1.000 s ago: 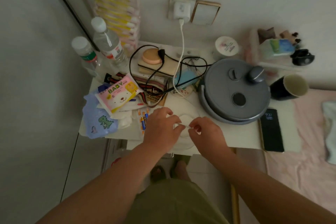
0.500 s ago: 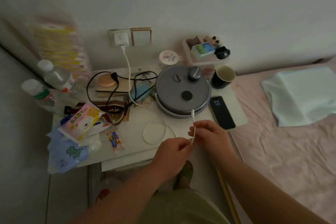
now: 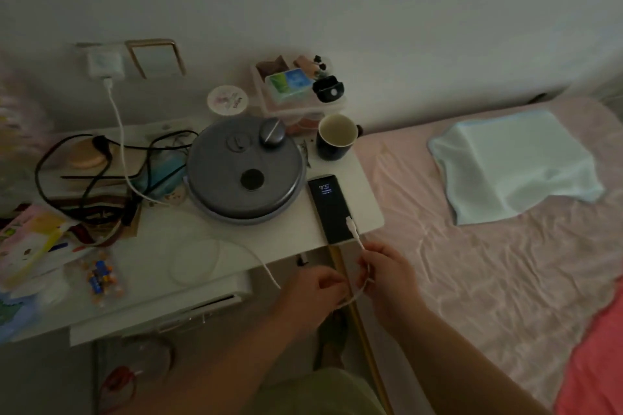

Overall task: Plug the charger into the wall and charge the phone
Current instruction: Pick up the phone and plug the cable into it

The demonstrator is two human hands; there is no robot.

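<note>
A white charger (image 3: 104,63) sits plugged into the wall socket at the upper left. Its white cable (image 3: 118,131) runs down across the white bedside table (image 3: 365,185) and off the front edge to my hands. My right hand (image 3: 387,271) pinches the cable just behind its plug end (image 3: 351,225), which hovers over the lower end of the black phone (image 3: 332,209). The phone lies flat near the table's right edge, screen lit. My left hand (image 3: 312,295) holds the slack cable just below the table edge.
A round grey appliance (image 3: 244,168) lies left of the phone, a dark mug (image 3: 335,140) behind it. Black cables (image 3: 94,175), snack packs and a storage box (image 3: 296,91) crowd the table. A bed with a pink sheet (image 3: 488,263) and a pale blue pillow (image 3: 512,162) lies to the right.
Both hands carried the cable end rightward from the table's middle to the phone. The plug end now hovers over the phone's lower end. The view swung right toward the bed.
</note>
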